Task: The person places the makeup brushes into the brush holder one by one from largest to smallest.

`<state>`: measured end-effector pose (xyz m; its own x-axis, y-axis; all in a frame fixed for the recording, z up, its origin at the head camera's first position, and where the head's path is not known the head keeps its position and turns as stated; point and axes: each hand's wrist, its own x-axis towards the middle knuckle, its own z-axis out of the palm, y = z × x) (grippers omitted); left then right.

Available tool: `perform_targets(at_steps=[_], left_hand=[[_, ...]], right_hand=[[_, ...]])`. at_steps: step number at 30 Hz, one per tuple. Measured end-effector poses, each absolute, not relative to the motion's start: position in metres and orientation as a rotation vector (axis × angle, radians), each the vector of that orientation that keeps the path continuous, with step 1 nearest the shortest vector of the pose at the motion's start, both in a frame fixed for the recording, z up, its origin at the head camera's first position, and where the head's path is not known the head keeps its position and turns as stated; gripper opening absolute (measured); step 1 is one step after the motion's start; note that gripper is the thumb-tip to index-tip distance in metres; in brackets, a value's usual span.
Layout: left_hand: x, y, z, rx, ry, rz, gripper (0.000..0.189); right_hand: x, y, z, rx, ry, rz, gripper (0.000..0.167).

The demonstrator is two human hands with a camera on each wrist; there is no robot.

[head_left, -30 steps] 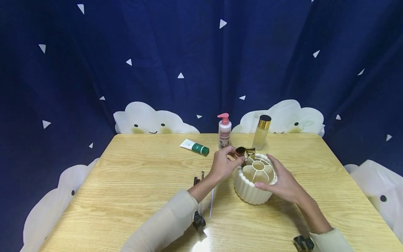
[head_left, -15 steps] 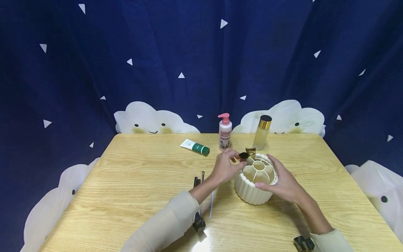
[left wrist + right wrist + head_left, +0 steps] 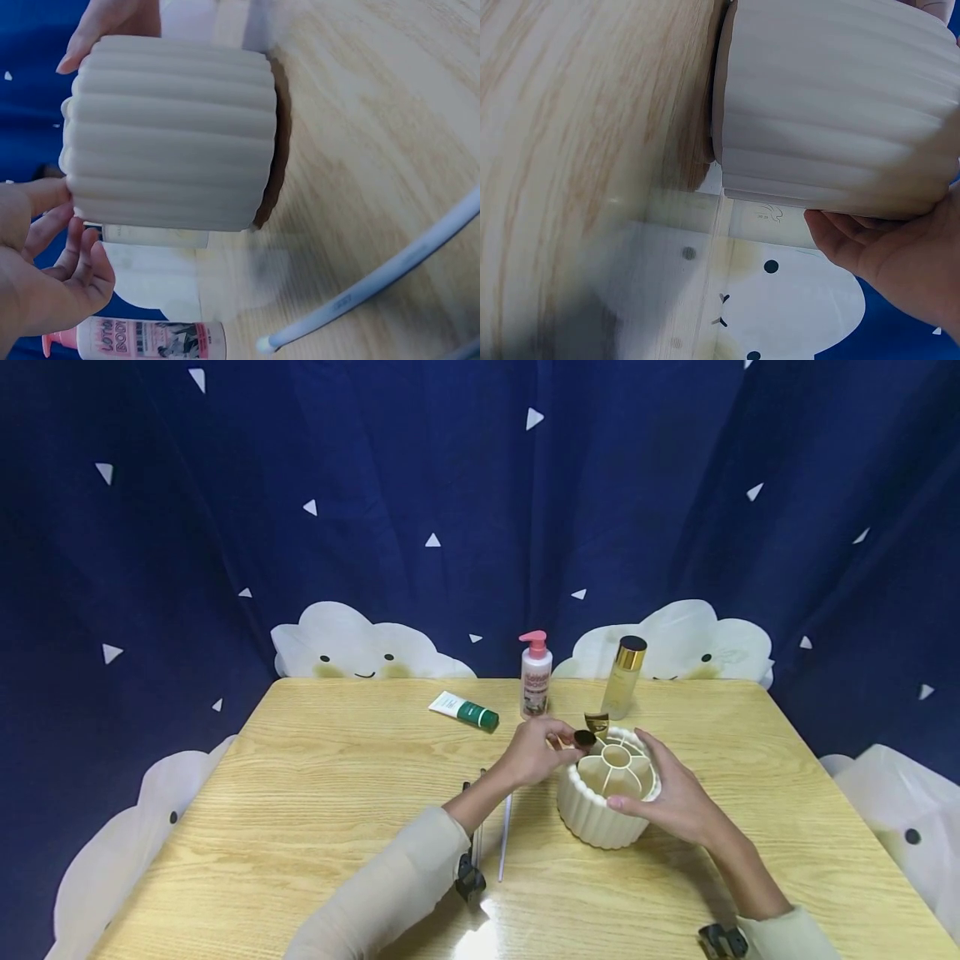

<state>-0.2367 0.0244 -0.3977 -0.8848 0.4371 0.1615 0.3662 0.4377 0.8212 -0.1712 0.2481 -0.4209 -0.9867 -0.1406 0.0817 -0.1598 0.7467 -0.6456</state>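
A cream, ribbed round organizer [image 3: 600, 814] with divided compartments stands on the table. My right hand [image 3: 678, 797] grips it from the right, thumb at the near rim and fingers along the far side. My left hand [image 3: 536, 752] pinches a makeup brush at the organizer's left rim, its dark bristle head [image 3: 584, 740] showing beyond the fingertips; the handle is hidden. A gold item with a curved dark top [image 3: 597, 724] sticks up from a back compartment. In the left wrist view, the left fingers [image 3: 56, 199] are right at the scalloped rim.
Behind stand a pink-topped lotion pump bottle [image 3: 536, 681] and a gold-capped bottle [image 3: 624, 681]. A green and white tube [image 3: 465, 710] lies back left. Under the left forearm lie a pale lilac stick [image 3: 505, 843] and several thin dark-ended sticks [image 3: 478, 839].
The brush head has moved slightly right and down, toward the organizer's rim, with the left hand. The right hand and the organizer have stayed in place.
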Motion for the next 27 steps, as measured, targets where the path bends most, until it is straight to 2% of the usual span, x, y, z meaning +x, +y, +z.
perform_targets(at_steps=[4,14,23,27], left_hand=[[-0.238,0.02,-0.395,0.762,2.574,1.402,0.014],[-0.238,-0.003,-0.399,0.749,2.519,1.538,0.024],[-0.237,-0.038,-0.403,0.681,2.561,1.541,0.019],[-0.234,-0.055,-0.406,0.602,2.618,1.502,0.023]], right_hand=[[-0.171,0.249,-0.421,0.252,-2.908,1.079,0.107],[-0.172,0.249,-0.419,0.229,-2.923,1.074,0.109],[-0.172,0.249,-0.42,0.237,-2.917,1.076,0.109],[-0.171,0.248,-0.422,0.24,-2.902,1.066,0.108]])
